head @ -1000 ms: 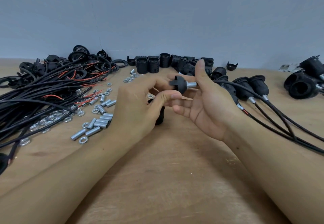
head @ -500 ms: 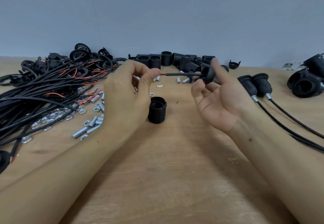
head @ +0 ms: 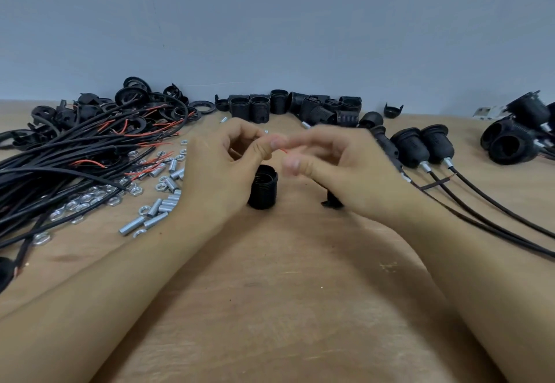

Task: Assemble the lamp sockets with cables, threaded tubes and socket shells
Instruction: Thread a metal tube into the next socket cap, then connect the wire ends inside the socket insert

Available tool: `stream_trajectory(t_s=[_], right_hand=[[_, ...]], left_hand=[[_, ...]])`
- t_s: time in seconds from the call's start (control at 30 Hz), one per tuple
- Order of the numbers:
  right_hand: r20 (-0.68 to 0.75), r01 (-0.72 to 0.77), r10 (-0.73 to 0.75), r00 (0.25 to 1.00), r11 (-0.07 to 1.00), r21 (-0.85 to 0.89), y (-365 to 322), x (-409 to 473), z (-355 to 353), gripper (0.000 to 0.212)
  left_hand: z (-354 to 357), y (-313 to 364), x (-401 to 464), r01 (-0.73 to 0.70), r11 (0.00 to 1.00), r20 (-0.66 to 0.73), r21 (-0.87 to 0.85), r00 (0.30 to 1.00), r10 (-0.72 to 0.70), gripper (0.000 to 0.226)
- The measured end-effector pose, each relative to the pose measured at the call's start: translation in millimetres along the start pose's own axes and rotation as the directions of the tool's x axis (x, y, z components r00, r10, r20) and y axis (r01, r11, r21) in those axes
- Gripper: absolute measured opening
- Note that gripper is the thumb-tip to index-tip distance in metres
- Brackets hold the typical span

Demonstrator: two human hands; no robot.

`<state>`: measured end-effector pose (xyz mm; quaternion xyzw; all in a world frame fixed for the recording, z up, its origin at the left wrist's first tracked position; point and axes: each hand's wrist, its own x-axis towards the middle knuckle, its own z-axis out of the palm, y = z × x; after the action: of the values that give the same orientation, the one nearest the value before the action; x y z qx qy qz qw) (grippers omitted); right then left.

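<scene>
Wooden bench [head: 285, 307] centre: left hand [head: 222, 169] and right hand [head: 339, 163] fingers pinch a red wire tip [head: 283, 151] above an upright socket shell [head: 263, 187]. Finished sockets [head: 420, 147] lie at two o'clock; loose cables [head: 60, 166] and threaded tubes [head: 159, 211] at nine o'clock suggest plenty remains.

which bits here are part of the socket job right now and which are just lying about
In hand:
- left hand and right hand, fingers meeting at a red wire tip
- upright shell beneath them
- black cap under the right hand

Lying about:
- cable heap
- tubes and nuts
- spare shells
- finished sockets
</scene>
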<state>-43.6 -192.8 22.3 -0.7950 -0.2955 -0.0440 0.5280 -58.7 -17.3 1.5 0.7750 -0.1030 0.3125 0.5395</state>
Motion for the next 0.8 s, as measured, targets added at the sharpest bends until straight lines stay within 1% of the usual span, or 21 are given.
stream_trajectory(t_s=[0.03,0.1,0.13,0.2,0.23,0.27,0.3,0.33,0.37,0.4,0.43,0.47,0.53,0.6,0.63,0.73,0.8], right_hand=[[0.02,-0.036,0.035,0.999,0.998,0.049,3.1,-0.6,3.4,0.007],[-0.005,-0.067,0.069,0.998,0.989,0.128,5.5,0.4,8.8,0.007],[-0.028,-0.079,0.086,0.996,0.979,0.187,6.4,2.2,9.1,0.012],[-0.088,-0.093,0.125,0.988,0.947,0.306,6.0,4.8,7.8,0.024],[-0.106,-0.096,0.14,0.984,0.936,0.34,5.5,5.4,6.8,0.023],[-0.108,-0.1,0.146,0.983,0.932,0.349,6.0,5.5,6.1,0.018],[-0.104,-0.105,0.149,0.983,0.932,0.347,6.8,5.1,5.4,0.015],[-0.104,-0.108,0.152,0.983,0.931,0.348,7.7,4.3,4.8,0.017],[-0.101,-0.112,0.158,0.982,0.928,0.356,7.9,3.7,4.0,0.018],[-0.091,-0.123,0.166,0.982,0.923,0.365,7.0,3.1,3.7,0.018],[-0.07,-0.136,0.174,0.982,0.918,0.372,5.5,3.0,3.8,0.018],[-0.048,-0.15,0.18,0.982,0.917,0.37,4.5,2.6,4.6,0.017],[-0.037,-0.157,0.181,0.983,0.924,0.348,4.8,2.2,7.7,0.016],[-0.043,-0.138,0.16,0.986,0.938,0.318,6.0,2.3,9.0,0.016],[-0.034,-0.13,0.148,0.988,0.942,0.308,5.9,2.6,9.1,0.016],[0.012,-0.124,0.126,0.992,0.947,0.296,5.2,1.9,9.2,0.014],[0.004,-0.122,0.127,0.992,0.946,0.3,5.8,1.2,9.5,0.014]], left_hand=[[0.3,-1.7,1.0,0.009,1.0,-0.001,0.012,1.0,-0.009,0.017],[0.3,-5.2,3.3,0.033,0.998,0.012,0.047,0.999,-0.033,0.025],[-0.6,-7.3,4.2,0.044,0.997,0.047,0.069,0.998,-0.047,0.028],[-4.1,-10.7,3.9,0.034,0.99,0.205,0.134,0.977,-0.062,0.031],[-6.5,-12.6,2.7,-0.009,0.979,0.297,0.202,0.953,-0.052,0.031],[-7.9,-14.6,1.3,-0.081,0.958,0.378,0.274,0.925,-0.029,0.029],[-7.9,-16.9,0.5,-0.16,0.935,0.438,0.316,0.899,0.006,0.024],[-7.1,-17.9,-0.3,-0.217,0.917,0.466,0.336,0.884,0.038,0.015],[-5.7,-18.1,-1.0,-0.233,0.912,0.47,0.338,0.881,0.051,0.007],[-4.8,-17.6,-1.5,-0.229,0.916,0.447,0.329,0.892,0.063,0.006],[-3.8,-16.9,-1.3,-0.207,0.929,0.4,0.306,0.914,0.072,0.011],[-3.4,-14.7,-0.8,-0.162,0.953,0.34,0.255,0.938,0.068,0.013],[-2.8,-8.6,-0.4,-0.07,0.994,0.251,0.083,0.967,0.047,0.008],[-1.1,-2.4,-0.8,-0.046,0.998,0.2,-0.032,0.978,0.052,0.006],[0.2,-0.4,-1.3,-0.033,0.998,0.18,-0.062,0.983,0.044,0.005],[3.0,1.4,-0.1,0.038,0.991,0.108,-0.128,0.994,-0.024,0.013],[4.0,1.0,1.1,0.072,0.984,0.11,-0.164,0.992,-0.054,0.013]])
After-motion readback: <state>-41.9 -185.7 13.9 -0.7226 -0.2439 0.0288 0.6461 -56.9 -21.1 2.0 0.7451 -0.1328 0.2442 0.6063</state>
